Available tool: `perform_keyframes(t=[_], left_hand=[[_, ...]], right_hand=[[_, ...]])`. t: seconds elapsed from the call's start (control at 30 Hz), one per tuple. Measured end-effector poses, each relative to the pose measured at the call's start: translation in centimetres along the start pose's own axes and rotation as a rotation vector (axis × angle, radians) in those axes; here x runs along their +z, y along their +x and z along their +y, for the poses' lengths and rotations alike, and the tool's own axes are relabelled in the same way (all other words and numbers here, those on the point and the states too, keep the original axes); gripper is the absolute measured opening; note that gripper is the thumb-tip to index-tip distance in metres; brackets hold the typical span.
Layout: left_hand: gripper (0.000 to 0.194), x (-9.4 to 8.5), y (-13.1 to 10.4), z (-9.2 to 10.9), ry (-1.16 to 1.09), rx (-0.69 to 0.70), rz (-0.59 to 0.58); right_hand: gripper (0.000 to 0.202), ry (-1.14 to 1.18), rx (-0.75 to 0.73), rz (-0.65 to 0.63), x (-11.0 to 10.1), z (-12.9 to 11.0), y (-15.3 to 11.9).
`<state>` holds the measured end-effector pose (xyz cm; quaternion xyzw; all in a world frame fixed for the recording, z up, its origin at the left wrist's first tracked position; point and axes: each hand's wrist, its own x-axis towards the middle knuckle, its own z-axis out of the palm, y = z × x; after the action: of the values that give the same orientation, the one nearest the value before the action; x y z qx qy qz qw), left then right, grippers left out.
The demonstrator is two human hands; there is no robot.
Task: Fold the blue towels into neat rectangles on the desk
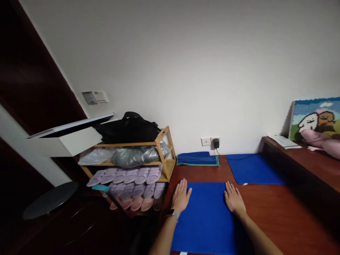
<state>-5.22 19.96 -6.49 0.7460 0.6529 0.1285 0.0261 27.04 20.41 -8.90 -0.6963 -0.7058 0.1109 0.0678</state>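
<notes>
A blue cloth (pixel 205 216) lies spread flat on the reddish-brown wooden table (pixel 276 209), with a small white tag at its near edge. My left hand (pixel 181 196) rests at the cloth's left edge, fingers stretched out, a watch on the wrist. At the right edge lies my right hand (pixel 234 198), palm down with the fingers extended. Neither hand grips anything. Behind them, against the wall, sits a folded blue cloth (pixel 198 159) with green edging. Another blue cloth (pixel 255 169) is laid flat at the back right.
A wooden rack (pixel 166 164) on the left holds slippers (pixel 131 176), plastic-wrapped items and a black bag (pixel 130 129). A black plug (pixel 216 143) with a cable sits in the wall socket. On the raised right ledge are papers (pixel 284 142), a pink toy (pixel 322 141) and a picture (pixel 305 109).
</notes>
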Motion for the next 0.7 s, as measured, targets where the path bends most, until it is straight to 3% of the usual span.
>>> perform_keyframes(t=[0.17, 0.27, 0.33, 0.47, 0.57, 0.7], left_hand=[[0.066, 3.0, -2.3, 9.0, -0.086, 0.299, -0.074], [0.066, 4.1, -3.7, 10.4, -0.09, 0.302, -0.093], [0.068, 3.7, -4.6, 8.6, -0.073, 0.215, -0.087], [0.071, 1.4, -6.9, 1.1, -0.013, -0.022, -0.06], [0.068, 0.1, -9.0, -3.7, 0.024, -0.091, -0.077], [0.067, 0.0, -10.7, -5.8, 0.024, -0.084, -0.033]], right_hand=[[0.07, -0.006, -0.012, 0.016, 0.0, 0.0, -0.1], [0.07, -0.005, -0.012, 0.008, 0.0, 0.0, -0.1], [0.07, 0.004, -0.01, 0.004, 0.1, 0.1, 0.0], [0.069, 0.035, -0.012, 0.015, 0.2, 0.2, 0.2], [0.069, 0.042, -0.012, 0.017, 0.2, 0.2, 0.2], [0.069, 0.033, -0.01, 0.016, 0.4, 0.2, 0.1]])
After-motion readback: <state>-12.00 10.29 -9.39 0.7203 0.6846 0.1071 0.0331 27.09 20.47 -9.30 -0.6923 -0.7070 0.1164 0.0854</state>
